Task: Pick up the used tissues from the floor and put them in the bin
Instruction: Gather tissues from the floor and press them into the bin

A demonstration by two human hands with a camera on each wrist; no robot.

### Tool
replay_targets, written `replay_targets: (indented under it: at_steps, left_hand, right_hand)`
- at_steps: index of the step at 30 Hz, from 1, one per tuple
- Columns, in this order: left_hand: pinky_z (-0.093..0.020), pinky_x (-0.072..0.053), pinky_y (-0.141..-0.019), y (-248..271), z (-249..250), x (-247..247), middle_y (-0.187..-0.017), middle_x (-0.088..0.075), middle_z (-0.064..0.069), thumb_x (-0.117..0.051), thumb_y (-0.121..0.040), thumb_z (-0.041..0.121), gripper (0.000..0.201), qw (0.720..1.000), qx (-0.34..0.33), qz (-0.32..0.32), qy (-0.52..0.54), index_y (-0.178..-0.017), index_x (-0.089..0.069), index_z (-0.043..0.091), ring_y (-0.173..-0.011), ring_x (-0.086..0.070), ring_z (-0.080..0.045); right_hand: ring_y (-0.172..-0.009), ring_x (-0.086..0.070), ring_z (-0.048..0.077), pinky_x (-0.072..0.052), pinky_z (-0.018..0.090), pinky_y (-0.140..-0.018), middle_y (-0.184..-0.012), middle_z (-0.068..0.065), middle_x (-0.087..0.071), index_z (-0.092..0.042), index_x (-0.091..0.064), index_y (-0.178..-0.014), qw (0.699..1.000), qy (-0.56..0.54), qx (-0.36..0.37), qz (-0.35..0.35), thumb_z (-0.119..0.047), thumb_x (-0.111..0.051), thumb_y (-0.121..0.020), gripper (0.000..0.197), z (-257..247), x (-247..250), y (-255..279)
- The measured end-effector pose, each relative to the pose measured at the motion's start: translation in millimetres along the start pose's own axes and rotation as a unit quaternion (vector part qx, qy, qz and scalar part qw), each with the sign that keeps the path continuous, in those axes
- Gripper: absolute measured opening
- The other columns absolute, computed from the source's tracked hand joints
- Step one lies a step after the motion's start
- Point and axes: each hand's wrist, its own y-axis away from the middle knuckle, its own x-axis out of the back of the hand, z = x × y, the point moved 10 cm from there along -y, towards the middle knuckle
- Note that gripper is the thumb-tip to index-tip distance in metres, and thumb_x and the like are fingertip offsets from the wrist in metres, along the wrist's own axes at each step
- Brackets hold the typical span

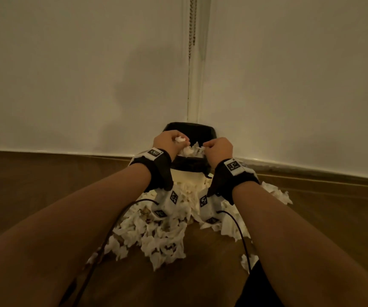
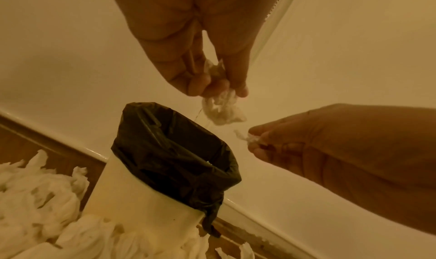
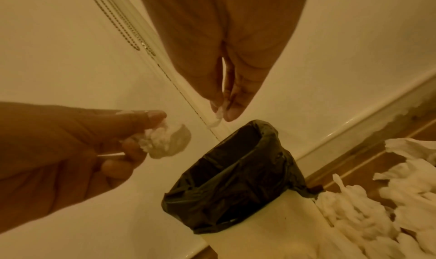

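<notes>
A white bin with a black liner [image 1: 189, 129] [image 2: 174, 151] [image 3: 238, 179] stands in the corner of the room. Both hands are raised above its mouth. My left hand [image 1: 169, 142] [image 2: 217, 89] pinches a crumpled tissue wad [image 1: 180, 139] [image 2: 221, 110] [image 3: 165, 141]. My right hand [image 1: 217, 149] [image 3: 224, 108] pinches a small tissue scrap [image 3: 218, 116] [image 2: 247, 138]. More tissue [image 1: 189, 150] shows inside the bin. A heap of used tissues [image 1: 160, 231] [image 2: 35, 188] [image 3: 377, 216] lies on the wooden floor in front of the bin.
White walls meet behind the bin, with a bead chain [image 1: 192, 27] hanging in the corner. A skirting board [image 1: 56, 152] runs along the brown wooden floor [image 1: 34, 191]. Black cables [image 1: 240, 231] trail from both wrist cameras. One loose tissue [image 1: 248, 261] lies near my right forearm.
</notes>
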Motion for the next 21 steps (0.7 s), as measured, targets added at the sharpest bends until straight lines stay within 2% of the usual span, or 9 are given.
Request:
replay_targets:
  at_steps: [2,5,9,11,13,15,17,19,21]
  left_hand:
    - [-0.025,-0.049,-0.073,-10.3,-9.2,-3.8,-0.099,-0.066,-0.002,-0.064,-0.086,0.025,0.017,1.000,-0.009,-0.003,-0.003,-0.102,-0.068,0.020,-0.091,-0.062,-0.018]
    - [-0.034,-0.049,-0.093,-24.0,-23.8,-11.0,-0.120,-0.062,-0.007,-0.058,-0.090,0.018,0.033,1.000,-0.008,-0.019,0.016,-0.123,-0.058,0.020,-0.108,-0.059,-0.024]
    - [-0.041,-0.038,-0.108,-29.8,-41.5,-32.0,-0.146,-0.038,-0.013,-0.051,-0.094,0.017,0.059,0.994,0.029,-0.092,0.059,-0.147,-0.025,0.020,-0.131,-0.042,-0.026]
    - [-0.043,-0.038,-0.107,-29.3,-48.9,-34.0,-0.149,-0.032,-0.015,-0.048,-0.096,0.013,0.059,0.987,0.053,-0.097,0.119,-0.148,-0.021,0.020,-0.131,-0.042,-0.027]
    - [-0.040,-0.046,-0.099,-28.4,-53.4,-27.7,-0.143,-0.040,-0.013,-0.044,-0.097,0.010,0.050,0.981,0.064,-0.070,0.172,-0.145,-0.030,0.017,-0.119,-0.054,-0.027]
    - [-0.033,-0.053,-0.081,-25.1,-58.1,-17.5,-0.126,-0.053,-0.009,-0.041,-0.098,0.009,0.038,0.979,0.071,-0.038,0.188,-0.135,-0.044,0.016,-0.099,-0.063,-0.022]
    - [-0.027,-0.051,-0.067,-20.2,-65.8,-9.2,-0.103,-0.063,-0.004,-0.039,-0.098,0.010,0.030,0.979,0.079,-0.022,0.185,-0.123,-0.054,0.014,-0.081,-0.063,-0.015]
    - [-0.023,-0.047,-0.060,-12.3,-78.4,-2.9,-0.082,-0.065,0.001,-0.037,-0.099,0.011,0.028,0.981,0.089,-0.018,0.169,-0.114,-0.060,0.010,-0.070,-0.061,-0.012]
    - [-0.021,-0.044,-0.053,-2.1,-94.8,2.2,-0.073,-0.065,0.001,-0.035,-0.099,0.011,0.029,0.984,0.104,-0.014,0.142,-0.107,-0.062,0.012,-0.064,-0.061,-0.010]
  right_hand:
    - [-0.117,-0.056,0.025,-0.041,0.023,-0.097,-0.126,0.012,-0.060,-0.002,-0.066,-0.116,1.000,0.005,-0.007,-0.004,-0.002,-0.047,-0.092,0.030,5.9,-9.3,-7.4]
    - [-0.119,-0.052,0.029,-0.039,0.023,-0.095,-0.132,0.015,-0.050,-0.002,-0.059,-0.123,0.999,0.024,0.013,-0.031,-0.002,-0.046,-0.091,0.035,4.6,-24.4,-14.5]
    - [-0.132,-0.038,0.032,-0.033,0.033,-0.107,-0.147,0.017,-0.033,-0.010,-0.030,-0.147,0.990,0.060,0.016,-0.123,-0.002,-0.044,-0.092,0.058,8.1,-50.8,-15.5]
    - [-0.133,-0.037,0.033,-0.033,0.035,-0.108,-0.146,0.017,-0.035,-0.012,-0.031,-0.146,0.988,0.081,0.017,-0.129,-0.001,-0.045,-0.091,0.058,9.5,-56.6,-16.3]
    - [-0.129,-0.041,0.033,-0.036,0.035,-0.106,-0.141,0.017,-0.041,-0.011,-0.044,-0.139,0.990,0.087,0.029,-0.107,-0.001,-0.047,-0.089,0.051,7.0,-57.2,-17.3]
    - [-0.123,-0.047,0.031,-0.039,0.034,-0.102,-0.136,0.016,-0.045,-0.011,-0.053,-0.131,0.994,0.070,0.035,-0.079,-0.002,-0.048,-0.089,0.043,3.1,-55.6,-16.7]
    - [-0.116,-0.051,0.030,-0.042,0.035,-0.100,-0.128,0.014,-0.050,-0.010,-0.061,-0.120,0.995,0.066,0.054,-0.055,-0.009,-0.048,-0.093,0.030,-4.1,-54.7,-14.4]
    - [-0.104,-0.057,0.029,-0.045,0.036,-0.092,-0.111,0.014,-0.059,-0.008,-0.066,-0.100,0.993,0.073,0.084,-0.042,-0.021,-0.048,-0.095,0.022,-15.1,-54.7,-8.4]
    - [-0.088,-0.059,0.026,-0.047,0.035,-0.080,-0.091,0.011,-0.062,-0.011,-0.059,-0.079,0.991,0.072,0.103,-0.045,-0.027,-0.050,-0.094,0.023,-22.6,-56.6,-2.4]
